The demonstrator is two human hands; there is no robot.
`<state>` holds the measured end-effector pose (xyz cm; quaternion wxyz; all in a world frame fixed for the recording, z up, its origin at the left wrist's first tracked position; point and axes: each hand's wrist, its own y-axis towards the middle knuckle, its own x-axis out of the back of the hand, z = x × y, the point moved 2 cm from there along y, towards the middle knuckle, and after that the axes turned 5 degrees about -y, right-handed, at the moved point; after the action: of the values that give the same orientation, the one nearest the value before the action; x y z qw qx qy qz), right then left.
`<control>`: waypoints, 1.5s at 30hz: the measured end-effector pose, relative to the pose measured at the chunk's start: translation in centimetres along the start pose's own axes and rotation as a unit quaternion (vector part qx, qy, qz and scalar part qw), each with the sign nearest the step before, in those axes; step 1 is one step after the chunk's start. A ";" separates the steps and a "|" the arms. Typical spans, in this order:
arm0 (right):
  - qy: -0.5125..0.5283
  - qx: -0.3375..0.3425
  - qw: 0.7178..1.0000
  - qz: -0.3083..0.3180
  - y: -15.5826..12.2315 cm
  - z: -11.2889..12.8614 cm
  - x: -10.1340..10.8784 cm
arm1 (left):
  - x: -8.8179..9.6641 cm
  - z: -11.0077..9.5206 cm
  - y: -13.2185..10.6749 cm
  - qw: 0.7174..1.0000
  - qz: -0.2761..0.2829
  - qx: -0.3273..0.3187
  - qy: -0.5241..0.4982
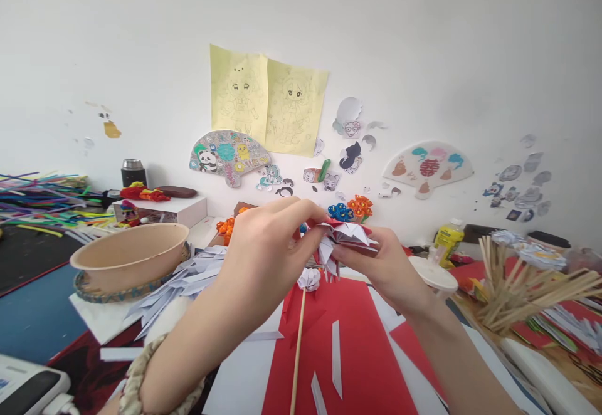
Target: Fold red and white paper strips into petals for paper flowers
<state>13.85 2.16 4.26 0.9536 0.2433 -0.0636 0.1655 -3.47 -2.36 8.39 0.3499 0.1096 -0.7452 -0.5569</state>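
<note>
Both my hands are raised over the table, holding a folded paper flower (345, 233) of white and red pieces between them. The fingers and thumb of my left hand (277, 230) pinch its left side. My right hand (383, 264) grips it from the right, thumb on the near face. Below lies a wooden stick (300, 340) with a white folded paper ball (309, 279) at its far end. It rests on red paper (362, 346), beside a narrow white paper strip (337, 358). My fingers hide part of the flower.
On the left stand a beige bowl (132, 249) and a pile of folded white paper strips (197, 277). Bundled wooden sticks (512, 289), a yellow bottle (449, 236) and a white round lid (433, 274) are on the right. A white device (28, 383) sits front left.
</note>
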 end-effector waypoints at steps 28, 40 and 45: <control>-0.512 0.497 0.623 -0.321 -2.2 0.8 0.3 | 0.6 0.5 0.5 0.951 0.134 0.101 -0.260; -0.463 0.523 0.665 -0.265 -2.1 1.8 0.1 | 0.5 1.0 0.4 0.963 0.092 0.050 -0.247; -0.487 0.539 0.633 -0.268 -2.3 2.2 0.1 | 0.7 0.7 0.5 0.956 0.108 0.077 -0.262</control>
<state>14.62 -0.81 5.14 0.4863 0.7653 -0.3505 -0.2345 -4.33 -2.03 9.08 0.1910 -0.0945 -0.8589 -0.4657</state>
